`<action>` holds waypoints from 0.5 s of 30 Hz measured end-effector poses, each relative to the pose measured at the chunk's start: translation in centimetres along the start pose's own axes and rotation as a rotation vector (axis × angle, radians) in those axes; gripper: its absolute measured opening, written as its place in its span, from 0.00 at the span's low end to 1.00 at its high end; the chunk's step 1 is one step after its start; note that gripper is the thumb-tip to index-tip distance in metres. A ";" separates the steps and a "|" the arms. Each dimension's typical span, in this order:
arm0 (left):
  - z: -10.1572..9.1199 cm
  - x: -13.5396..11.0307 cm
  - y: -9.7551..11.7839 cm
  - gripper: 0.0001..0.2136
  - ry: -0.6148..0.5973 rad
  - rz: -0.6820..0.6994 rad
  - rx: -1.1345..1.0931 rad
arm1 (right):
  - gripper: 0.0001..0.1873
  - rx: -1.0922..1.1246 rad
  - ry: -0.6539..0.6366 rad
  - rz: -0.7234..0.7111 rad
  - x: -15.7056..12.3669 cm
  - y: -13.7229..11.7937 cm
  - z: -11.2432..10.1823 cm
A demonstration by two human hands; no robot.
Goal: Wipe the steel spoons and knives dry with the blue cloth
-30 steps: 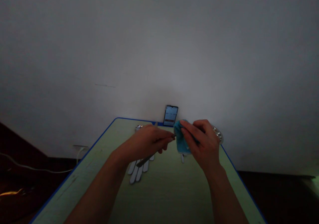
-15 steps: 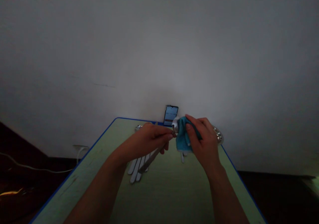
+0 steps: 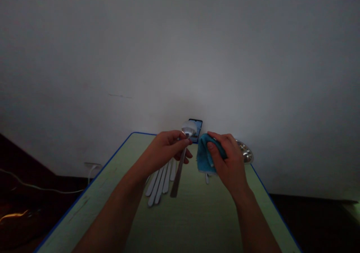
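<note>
My left hand (image 3: 168,147) pinches a metal spoon (image 3: 180,170) near its neck. The bowl points up toward the wall and the handle slants down toward me. To its right, my right hand (image 3: 229,157) is closed on a folded teal cloth (image 3: 204,159), which is apart from the spoon. Below my left hand, several flat metal handles (image 3: 159,187) lie fanned out on the table, their far ends hidden behind the hand. The tip of another handle (image 3: 207,178) pokes out beneath the cloth.
A phone (image 3: 198,127) leans against the wall behind the spoon. A shiny metal dish (image 3: 246,153) sits at the right back, partly behind my right hand. The light green table (image 3: 185,223) has a blue edge. A white cable (image 3: 42,187) runs to the wall at left.
The spoon has come out of the cloth and moved left, turning more upright in my left hand. My right hand still holds the cloth in nearly the same place.
</note>
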State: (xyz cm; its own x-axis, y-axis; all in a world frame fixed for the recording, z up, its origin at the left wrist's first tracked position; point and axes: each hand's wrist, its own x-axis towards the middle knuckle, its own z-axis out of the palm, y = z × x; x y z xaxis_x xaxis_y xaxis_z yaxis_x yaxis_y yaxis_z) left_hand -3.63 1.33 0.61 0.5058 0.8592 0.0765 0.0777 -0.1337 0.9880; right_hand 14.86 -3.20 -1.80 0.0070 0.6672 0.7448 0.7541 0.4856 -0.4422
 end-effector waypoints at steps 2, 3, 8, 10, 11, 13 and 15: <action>0.0 0.1 0.0 0.09 0.032 -0.026 0.002 | 0.12 0.017 0.000 -0.017 0.0 -0.4 0.0; 0.0 0.2 -0.1 0.09 0.041 -0.036 0.003 | 0.11 0.016 0.002 -0.033 -0.1 -0.6 0.1; 0.2 0.6 -0.5 0.11 0.041 -0.060 0.014 | 0.09 -0.054 0.027 -0.131 -0.3 -1.3 0.7; 0.4 0.7 -0.6 0.11 0.035 -0.065 0.017 | 0.09 -0.087 0.026 -0.156 -0.5 -1.4 1.0; 0.5 0.7 -0.6 0.11 0.034 -0.069 0.013 | 0.08 -0.102 0.023 -0.167 -0.5 -1.4 1.2; 0.6 0.7 -0.7 0.10 0.033 -0.073 -0.002 | 0.09 -0.125 0.011 -0.184 -0.7 -1.3 1.4; 0.6 0.7 -0.7 0.10 0.032 -0.068 -0.018 | 0.09 -0.143 0.001 -0.197 -0.8 -1.3 1.6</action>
State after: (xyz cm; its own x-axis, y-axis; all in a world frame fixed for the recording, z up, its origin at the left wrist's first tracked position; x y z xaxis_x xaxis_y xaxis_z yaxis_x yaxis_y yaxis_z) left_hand -2.83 1.71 -0.10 0.4722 0.8814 0.0130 0.0953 -0.0657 0.9933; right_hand 12.81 -3.42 -2.63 -0.1489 0.5665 0.8105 0.8260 0.5218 -0.2130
